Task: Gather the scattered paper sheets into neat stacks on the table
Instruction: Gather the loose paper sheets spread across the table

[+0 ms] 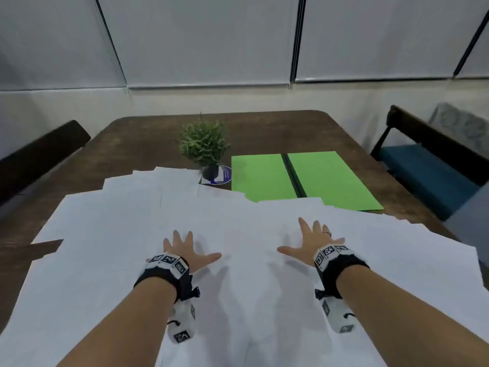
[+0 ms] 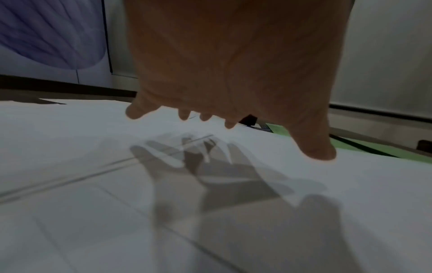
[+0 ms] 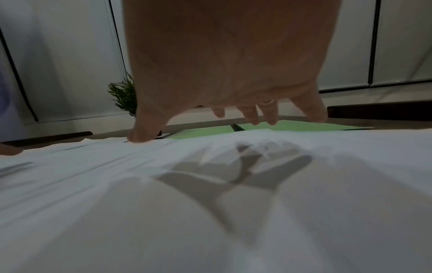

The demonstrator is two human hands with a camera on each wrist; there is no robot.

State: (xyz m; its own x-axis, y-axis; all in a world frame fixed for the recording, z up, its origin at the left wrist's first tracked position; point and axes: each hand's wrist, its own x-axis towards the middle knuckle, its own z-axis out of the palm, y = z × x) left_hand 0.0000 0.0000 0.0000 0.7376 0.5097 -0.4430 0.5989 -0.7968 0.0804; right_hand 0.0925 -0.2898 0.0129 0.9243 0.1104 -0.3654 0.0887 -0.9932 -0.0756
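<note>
Paper sheets: overlapping loosely over the near table
Plant: behind them
Green folder: open, near edge under sheets
Left hand: fingers spread, above paper
Right hand: splayed, holding nothing

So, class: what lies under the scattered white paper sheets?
The paper sheets cover the brown table and overlap the near edge of the green folder. Whether anything else lies beneath them cannot be seen.

Paper sheets white, matt; table dark wood, worn; folder green card, matt.
</note>
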